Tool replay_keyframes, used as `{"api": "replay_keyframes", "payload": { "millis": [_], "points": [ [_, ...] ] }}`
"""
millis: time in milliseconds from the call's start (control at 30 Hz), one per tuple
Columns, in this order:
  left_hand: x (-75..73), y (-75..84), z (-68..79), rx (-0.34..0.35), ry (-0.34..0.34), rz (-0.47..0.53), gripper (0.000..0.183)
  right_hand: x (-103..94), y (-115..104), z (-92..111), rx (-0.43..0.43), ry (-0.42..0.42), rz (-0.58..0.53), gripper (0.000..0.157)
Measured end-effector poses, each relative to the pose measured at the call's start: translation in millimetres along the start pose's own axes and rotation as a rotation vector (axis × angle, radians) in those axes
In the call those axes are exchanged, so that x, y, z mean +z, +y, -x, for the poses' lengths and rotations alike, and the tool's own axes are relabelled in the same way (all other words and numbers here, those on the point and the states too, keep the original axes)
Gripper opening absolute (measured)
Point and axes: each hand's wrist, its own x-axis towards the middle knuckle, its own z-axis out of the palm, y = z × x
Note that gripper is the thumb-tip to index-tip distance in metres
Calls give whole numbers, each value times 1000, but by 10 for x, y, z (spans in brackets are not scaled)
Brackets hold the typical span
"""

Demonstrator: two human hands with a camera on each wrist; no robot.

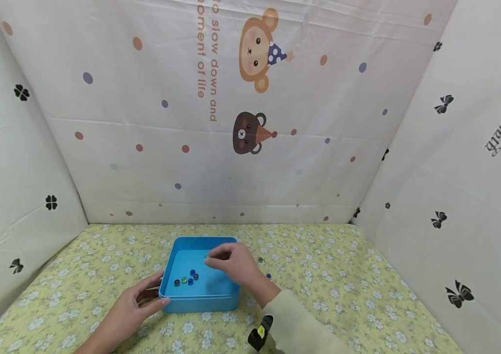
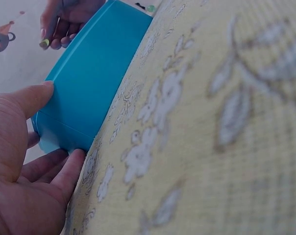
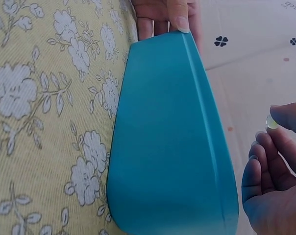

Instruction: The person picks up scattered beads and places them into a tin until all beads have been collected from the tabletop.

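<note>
A blue rectangular box (image 1: 201, 297) stands on the floral cloth, its top uncovered. At its front left corner my left hand (image 1: 128, 305) grips the wall, thumb at the rim and fingers round the side. My right hand (image 1: 239, 265) is over the box's right part, pinching a small clear and yellow-green marble (image 3: 272, 122) between thumb and forefinger. Inside the box, several marbles lie grouped at the left: a dark blue marble (image 1: 192, 272), a yellow-green marble (image 1: 184, 280) and a brownish marble (image 1: 177, 282) among them.
Right of the box, a greenish marble (image 1: 260, 259) and a dark blue marble (image 1: 269, 276) lie on the yellow floral cloth (image 1: 321, 280). White printed sheets (image 1: 215, 172) enclose the back and both sides. A black strap (image 1: 260, 333) shows by the right sleeve.
</note>
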Motion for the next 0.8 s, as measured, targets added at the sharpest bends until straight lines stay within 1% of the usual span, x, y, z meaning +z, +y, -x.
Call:
{"api": "replay_keyframes", "payload": {
  "millis": [600,800],
  "points": [
    [-1,11,5,3,-6,-4,77,155,-37,-133,32,-11,23,16],
    [3,11,6,-3,-4,-1,77,219,-56,-153,47,5,39,15]
  ]
}}
